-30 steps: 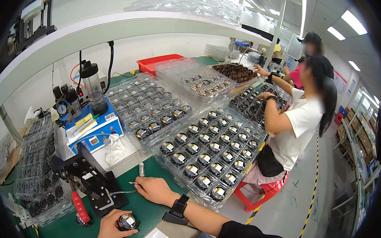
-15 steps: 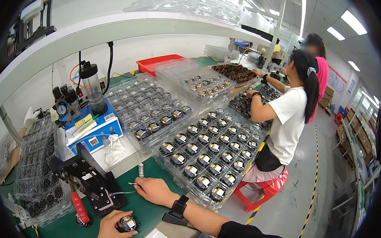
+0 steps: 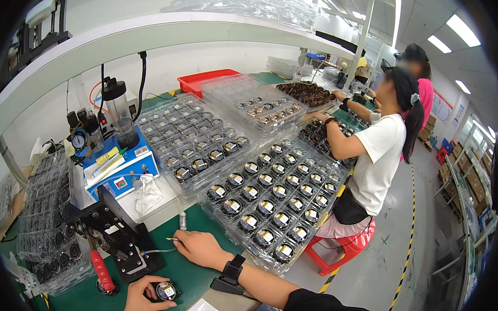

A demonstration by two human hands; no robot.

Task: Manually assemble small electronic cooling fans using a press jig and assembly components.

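At the bench's front edge, my left hand (image 3: 141,298) has its thumb and fingers around a small round black part (image 3: 166,291) with a white-and-yellow label on top. My right hand (image 3: 201,250) is closed around a thin pen-like tool (image 3: 172,239), whose light tip sticks out to the left; most of it is hidden in my fingers. Beside that hand are a clear tube (image 3: 158,250) and a small clear cylinder (image 3: 183,220). Left of my hands stands a black hand press (image 3: 109,233) with a red handle (image 3: 103,270). Another round part (image 3: 107,286) sits beneath the handle.
Clear trays of round parts (image 3: 275,198) lie to the right, with more stacked trays (image 3: 191,136) behind. A blue controller box (image 3: 123,169) and white cloth (image 3: 147,195) are behind the press. More trays (image 3: 51,224) stand at left. A person in white (image 3: 379,155) sits on a red stool (image 3: 339,243).
My hands keep nearly the same pose and hold the same things. The co-worker in white has leaned slightly and moved a hand over the far tray.
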